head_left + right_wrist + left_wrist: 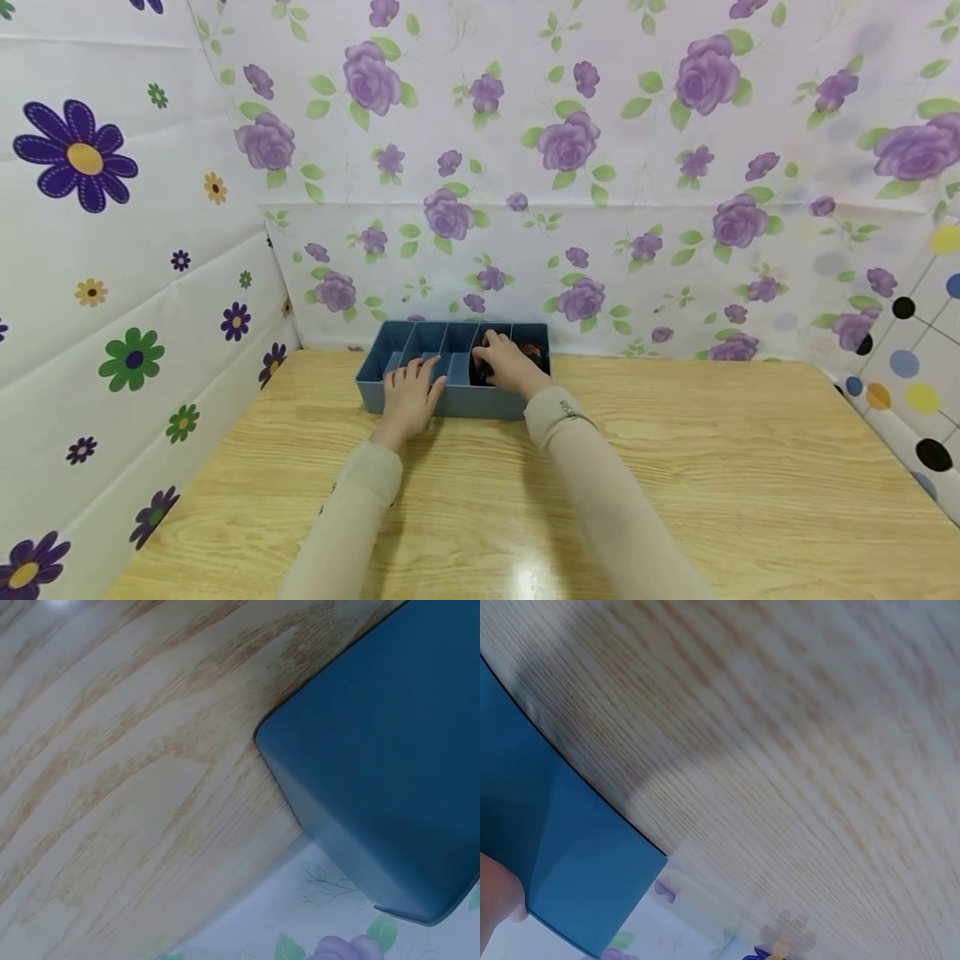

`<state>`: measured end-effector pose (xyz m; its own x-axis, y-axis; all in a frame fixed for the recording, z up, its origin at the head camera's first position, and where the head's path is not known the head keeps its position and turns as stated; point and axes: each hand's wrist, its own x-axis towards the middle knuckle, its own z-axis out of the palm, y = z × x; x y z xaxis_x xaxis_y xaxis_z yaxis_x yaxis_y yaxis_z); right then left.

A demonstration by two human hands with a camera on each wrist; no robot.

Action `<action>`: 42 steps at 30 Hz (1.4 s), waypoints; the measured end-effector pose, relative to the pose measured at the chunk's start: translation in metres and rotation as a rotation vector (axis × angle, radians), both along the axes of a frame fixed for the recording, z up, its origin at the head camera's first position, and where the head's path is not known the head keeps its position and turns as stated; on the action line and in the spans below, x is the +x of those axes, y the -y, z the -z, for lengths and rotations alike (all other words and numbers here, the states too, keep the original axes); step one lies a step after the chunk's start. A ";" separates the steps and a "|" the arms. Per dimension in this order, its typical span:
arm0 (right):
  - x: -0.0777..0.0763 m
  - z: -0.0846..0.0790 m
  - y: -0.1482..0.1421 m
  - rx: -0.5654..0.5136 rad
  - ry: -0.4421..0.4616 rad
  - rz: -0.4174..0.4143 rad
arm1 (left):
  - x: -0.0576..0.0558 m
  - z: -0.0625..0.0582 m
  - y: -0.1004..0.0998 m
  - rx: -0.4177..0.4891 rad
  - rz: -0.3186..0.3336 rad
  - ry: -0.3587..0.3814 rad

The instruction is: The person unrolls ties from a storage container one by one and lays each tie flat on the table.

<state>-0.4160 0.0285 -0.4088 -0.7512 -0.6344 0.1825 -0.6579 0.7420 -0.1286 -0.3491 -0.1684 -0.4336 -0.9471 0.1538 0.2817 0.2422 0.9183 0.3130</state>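
A blue divided storage box [450, 403] stands on the table against the back cloth, its compartments side by side. My left hand [408, 396] rests over the front rim toward the left end, fingers loosely extended above the compartments. In the left wrist view, part of that hand [496, 896] touches the box's edge. My right hand [510, 364] reaches into a compartment right of the middle, fingers bent down beside a black item [481, 372]; whether they pinch it is unclear. The rightmost compartment holds a dark item with reddish-brown patches [534, 353], partly hidden by the hand.
The wood-grain table [720, 467] extends to both sides and in front of the box. A cloth with purple roses [570, 142] hangs right behind it. Another flowered cloth [135, 283] borders the left side, and a dotted one [911, 367] the right.
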 end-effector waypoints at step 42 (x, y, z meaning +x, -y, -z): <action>0.006 -0.025 -0.013 -0.045 0.057 -0.113 | 0.002 -0.003 -0.001 0.004 -0.001 0.013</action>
<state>-0.4098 0.0419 -0.3841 -0.6857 -0.7073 0.1720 -0.7273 0.6565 -0.2000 -0.3472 -0.1677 -0.4308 -0.9508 0.1516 0.2702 0.2373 0.9171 0.3202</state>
